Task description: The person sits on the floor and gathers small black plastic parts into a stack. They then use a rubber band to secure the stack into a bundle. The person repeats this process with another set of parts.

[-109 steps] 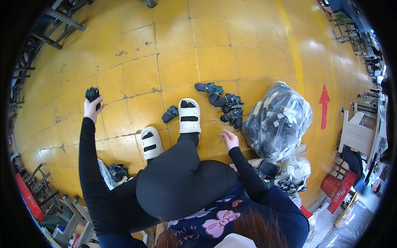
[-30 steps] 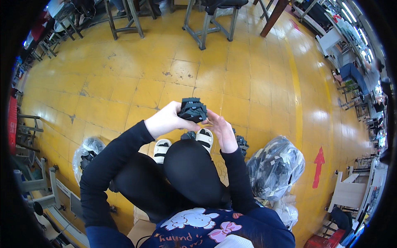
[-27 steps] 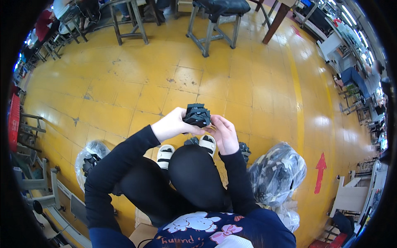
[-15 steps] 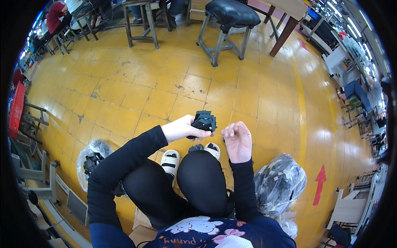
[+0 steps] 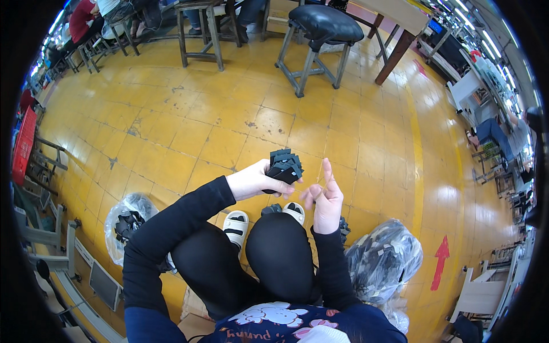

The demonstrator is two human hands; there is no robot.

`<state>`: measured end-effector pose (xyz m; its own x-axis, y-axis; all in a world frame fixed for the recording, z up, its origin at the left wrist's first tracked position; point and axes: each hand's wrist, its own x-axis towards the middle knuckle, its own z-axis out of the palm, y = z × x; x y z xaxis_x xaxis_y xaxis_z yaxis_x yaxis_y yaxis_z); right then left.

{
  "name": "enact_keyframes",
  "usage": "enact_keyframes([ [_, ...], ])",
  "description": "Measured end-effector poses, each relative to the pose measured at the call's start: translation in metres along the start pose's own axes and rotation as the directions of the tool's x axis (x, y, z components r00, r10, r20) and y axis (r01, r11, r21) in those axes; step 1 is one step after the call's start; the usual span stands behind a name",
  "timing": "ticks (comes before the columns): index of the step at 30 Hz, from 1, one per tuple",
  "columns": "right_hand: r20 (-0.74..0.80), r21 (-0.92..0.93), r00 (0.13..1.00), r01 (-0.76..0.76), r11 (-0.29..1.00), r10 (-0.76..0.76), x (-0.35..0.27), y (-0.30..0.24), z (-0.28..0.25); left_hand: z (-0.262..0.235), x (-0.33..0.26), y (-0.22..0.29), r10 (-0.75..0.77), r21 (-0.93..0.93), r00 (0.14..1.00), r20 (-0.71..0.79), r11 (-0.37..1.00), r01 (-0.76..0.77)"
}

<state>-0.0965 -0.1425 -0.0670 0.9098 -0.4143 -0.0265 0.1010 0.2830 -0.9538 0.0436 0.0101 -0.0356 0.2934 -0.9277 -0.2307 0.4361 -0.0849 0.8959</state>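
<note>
- Left hand (image 5: 254,180): closed round a stack of black flat pieces (image 5: 284,166); the stack juts out of the fist on its thumb side, toward the other hand, long axis roughly level.
- Right hand (image 5: 326,197): just beside the stack, on its far side from the left fist, apart from it; forefinger raised, thumb and other fingers pinched narrow. Whether a thin thread sits in the pinch, I cannot tell.
- Nearer hand: left, already holding.
- Below both grips: knees, white sandals (image 5: 235,227), yellow tiled floor (image 5: 171,131).
</note>
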Motion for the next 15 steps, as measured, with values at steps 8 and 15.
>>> enact_keyframes([
  [8,0.167,-0.063,0.972,0.178,0.982,-0.165,0.013,0.001,0.012,0.008,0.012,0.002,-0.109,0.573,0.989,0.103,0.819,0.031],
  [15,0.599,-0.566,0.574,0.797,0.211,-0.559,0.022,-0.042,0.043,-0.022,0.019,-0.030,0.229,0.767,0.972,0.053,0.614,-0.186],
])
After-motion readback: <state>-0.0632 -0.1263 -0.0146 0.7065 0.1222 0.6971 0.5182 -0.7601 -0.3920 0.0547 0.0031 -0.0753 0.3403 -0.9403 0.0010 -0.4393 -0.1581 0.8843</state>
